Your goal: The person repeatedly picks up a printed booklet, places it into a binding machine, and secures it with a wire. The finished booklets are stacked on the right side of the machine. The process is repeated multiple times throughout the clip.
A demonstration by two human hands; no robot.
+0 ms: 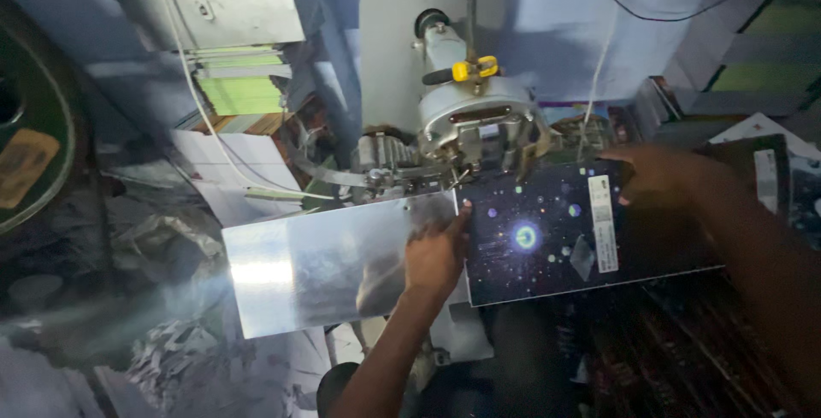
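A dark booklet cover (547,234) printed with coloured dots and a glowing ring lies flat under the head of a grey stitching machine (475,118). My left hand (434,255) grips its left edge, thumb on top, where it meets the shiny metal table plate (316,268). My right hand (658,177) holds the cover's upper right corner, fingers spread over its top edge. A white label strip (602,223) runs down the cover near the right hand.
A yellow knob (475,68) sits on the machine's arm. Stacks of green and white paper (244,84) stand on shelves at back left. Crumpled paper scraps (171,358) pile at lower left. More dark printed covers (770,170) lie at right. White cables hang overhead.
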